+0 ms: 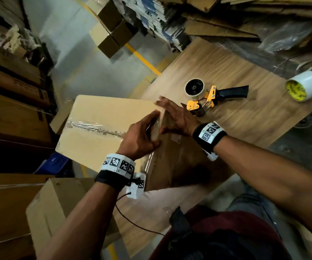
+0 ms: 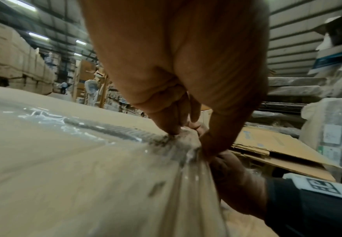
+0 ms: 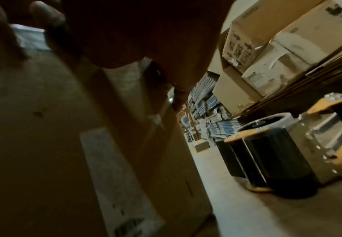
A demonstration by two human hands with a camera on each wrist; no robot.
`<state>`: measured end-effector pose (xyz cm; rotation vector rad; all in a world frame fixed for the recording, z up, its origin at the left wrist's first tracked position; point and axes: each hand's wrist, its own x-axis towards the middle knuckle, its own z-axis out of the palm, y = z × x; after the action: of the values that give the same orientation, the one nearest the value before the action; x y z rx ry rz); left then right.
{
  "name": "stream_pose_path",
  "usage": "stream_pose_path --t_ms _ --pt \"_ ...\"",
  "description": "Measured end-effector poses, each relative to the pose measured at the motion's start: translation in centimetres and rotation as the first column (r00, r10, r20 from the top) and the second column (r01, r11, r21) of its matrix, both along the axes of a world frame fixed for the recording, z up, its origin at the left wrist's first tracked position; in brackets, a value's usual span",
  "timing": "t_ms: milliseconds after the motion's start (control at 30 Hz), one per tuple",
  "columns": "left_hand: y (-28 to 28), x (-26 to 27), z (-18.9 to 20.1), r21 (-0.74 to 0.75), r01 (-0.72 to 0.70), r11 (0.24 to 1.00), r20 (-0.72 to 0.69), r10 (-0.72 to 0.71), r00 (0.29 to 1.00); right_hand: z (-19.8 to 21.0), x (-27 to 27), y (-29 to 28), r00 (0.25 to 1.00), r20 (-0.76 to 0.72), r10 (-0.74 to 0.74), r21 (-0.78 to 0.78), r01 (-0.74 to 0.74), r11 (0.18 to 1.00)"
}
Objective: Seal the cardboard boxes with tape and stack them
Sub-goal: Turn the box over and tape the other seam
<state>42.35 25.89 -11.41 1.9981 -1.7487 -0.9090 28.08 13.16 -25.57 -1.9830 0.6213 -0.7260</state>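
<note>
While the box (image 1: 102, 126) lies on the counter (image 1: 235, 117) with its far end over the edge | left hand (image 1: 139, 139) pinches clear tape (image 2: 186, 144) at the box's top edge | right hand (image 1: 177, 119) flat, fingers straight, on the box side | dispenser (image 1: 203, 96) just beside the right hand | roll (image 1: 305, 87) near the counter's far edge

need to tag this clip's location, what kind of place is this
Most likely a warehouse or packing area: tall stacks of cartons line an aisle under strip lights, flattened cardboard sheets are piled by the table, and a tape dispenser lies on it.
</note>
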Motion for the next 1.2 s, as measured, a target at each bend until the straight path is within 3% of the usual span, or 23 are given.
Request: stream_pose_path --t_ms 133,233,333,467,567,700,833,933,1033,1200 --pt "2.8 -0.5 0.1 -0.154 0.016 0.988 0.289 0.03 0.957 -0.2 -0.2 -0.3 0.998 -0.047 -0.05 -0.048 0.047 0.998" --pt "5.3 0.0 0.0 -0.148 0.006 0.989 0.398 0.055 0.916 0.8 -0.8 -0.5 0.996 -0.071 -0.053 -0.082 0.048 0.996" --pt "8.0 1.0 0.1 -0.115 -0.035 0.993 0.333 0.072 0.94 1.8 -1.6 -0.5 0.995 -0.071 -0.076 -0.224 0.058 0.973" --pt "12.3 3.0 -0.1 -0.195 -0.16 0.968 0.202 0.199 0.959 4.1 -1.6 1.0 0.992 -0.108 -0.066 -0.497 0.004 0.868" --pt "15.0 4.3 -0.7 -0.245 -0.14 0.959 0.195 0.191 0.962 3.5 0.2 3.8 0.989 -0.149 -0.012 -0.639 -0.087 0.764" --pt "16.6 4.8 -2.0 -0.196 -0.035 0.98 0.184 0.072 0.98 1.8 0.5 5.0 0.986 -0.167 -0.016 -0.625 -0.093 0.775" --pt "17.0 6.5 -2.3 -0.054 0.103 0.993 0.176 -0.092 0.98 2.2 -0.2 4.2 0.962 -0.272 -0.022 -0.665 -0.172 0.726" --pt "17.1 7.3 -2.3 -0.026 0.218 0.976 0.298 -0.201 0.933 3.3 -0.8 5.0 0.947 -0.317 -0.041 -0.662 -0.19 0.725" --pt "17.1 7.4 -3.6 -0.109 0.207 0.972 0.465 -0.134 0.875 4.3 0.2 8.2 0.936 -0.351 0.008 -0.713 -0.272 0.646" --pt "18.3 7.2 -6.7 -0.29 0.239 0.927 0.509 -0.063 0.858 3.2 1.6 11.3 0.923 -0.385 0.005 -0.756 -0.318 0.573"
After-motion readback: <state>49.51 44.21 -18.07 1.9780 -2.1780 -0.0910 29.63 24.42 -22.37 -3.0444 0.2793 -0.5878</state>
